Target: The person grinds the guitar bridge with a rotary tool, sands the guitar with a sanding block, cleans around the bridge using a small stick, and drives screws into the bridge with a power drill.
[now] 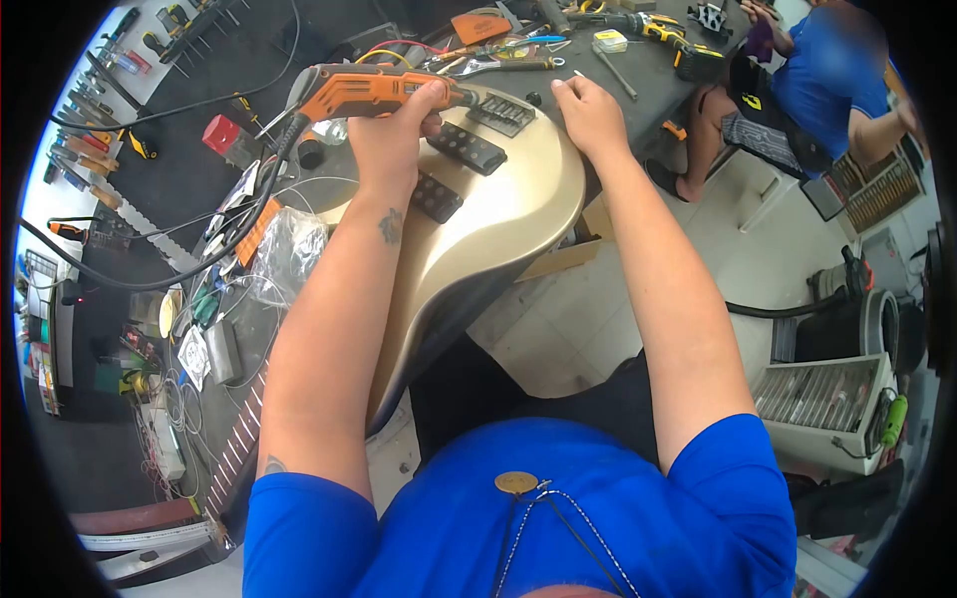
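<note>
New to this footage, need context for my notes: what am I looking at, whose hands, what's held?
No robot here: one picture, from a camera on a person's head, looking down past their own chest and arms. The left hand grips an orange corded tool, its tip near the metal bridge of a gold guitar body. The right hand is closed beyond the body's edge; whatever it may pinch is too small to tell. The cluttered workbench also bears a yellow-black drill and a clear plastic bag. Another person sits at upper right.
</note>
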### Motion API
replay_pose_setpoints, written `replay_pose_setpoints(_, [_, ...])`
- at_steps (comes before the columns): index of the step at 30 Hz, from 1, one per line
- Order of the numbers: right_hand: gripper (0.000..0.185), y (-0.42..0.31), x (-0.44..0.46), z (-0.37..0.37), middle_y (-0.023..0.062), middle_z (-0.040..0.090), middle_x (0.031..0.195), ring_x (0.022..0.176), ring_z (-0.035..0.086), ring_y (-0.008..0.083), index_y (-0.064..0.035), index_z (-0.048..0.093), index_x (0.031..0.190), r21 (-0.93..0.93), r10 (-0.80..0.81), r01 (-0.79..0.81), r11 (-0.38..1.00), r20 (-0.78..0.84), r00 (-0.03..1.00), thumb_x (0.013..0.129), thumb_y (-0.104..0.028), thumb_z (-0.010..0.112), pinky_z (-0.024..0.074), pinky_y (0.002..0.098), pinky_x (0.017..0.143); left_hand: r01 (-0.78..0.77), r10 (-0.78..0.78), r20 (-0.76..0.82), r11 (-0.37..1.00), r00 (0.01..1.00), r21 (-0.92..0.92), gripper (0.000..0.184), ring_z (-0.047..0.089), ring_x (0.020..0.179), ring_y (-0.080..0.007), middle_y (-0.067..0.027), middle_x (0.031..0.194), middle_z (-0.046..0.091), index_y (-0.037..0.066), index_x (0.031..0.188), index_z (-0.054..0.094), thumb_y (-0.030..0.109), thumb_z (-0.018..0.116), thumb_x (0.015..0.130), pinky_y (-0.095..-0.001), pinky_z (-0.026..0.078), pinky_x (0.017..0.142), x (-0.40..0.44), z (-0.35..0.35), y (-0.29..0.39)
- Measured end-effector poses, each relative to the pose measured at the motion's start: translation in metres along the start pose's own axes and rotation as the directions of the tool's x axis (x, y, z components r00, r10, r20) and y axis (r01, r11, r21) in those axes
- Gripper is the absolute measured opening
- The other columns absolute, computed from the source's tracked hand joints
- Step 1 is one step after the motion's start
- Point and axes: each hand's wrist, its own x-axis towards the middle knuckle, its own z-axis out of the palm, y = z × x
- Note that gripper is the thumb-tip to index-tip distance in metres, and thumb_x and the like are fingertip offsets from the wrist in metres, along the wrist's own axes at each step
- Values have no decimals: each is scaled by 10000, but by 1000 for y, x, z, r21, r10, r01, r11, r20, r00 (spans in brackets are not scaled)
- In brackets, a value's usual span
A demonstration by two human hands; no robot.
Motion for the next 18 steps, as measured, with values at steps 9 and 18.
replay_pose_setpoints(9, [468,0,-3,4,156,790,964,954,746,347,-48,771,1054,12,-29,30,999,-80,996,1038,-492,622,549,447,873,8,-8,12,999,1000,-45,288,734,698,-177,-130,980,787,-33,1111,729,78,893,903,-299,637,632,2,-4,-3])
replay_pose_setpoints(18, [498,0,-2,-1,195,802,1081,1070,748,393,-62,776,1162,-9,-5,4,1000,-6,1000,1047,-510,592,557,479,961,11,-10,41,999,999,-40,300,744,730,-184,-129,997,785,-33,1131,725,79,892,908,-298,634,631,1,-4,-2])
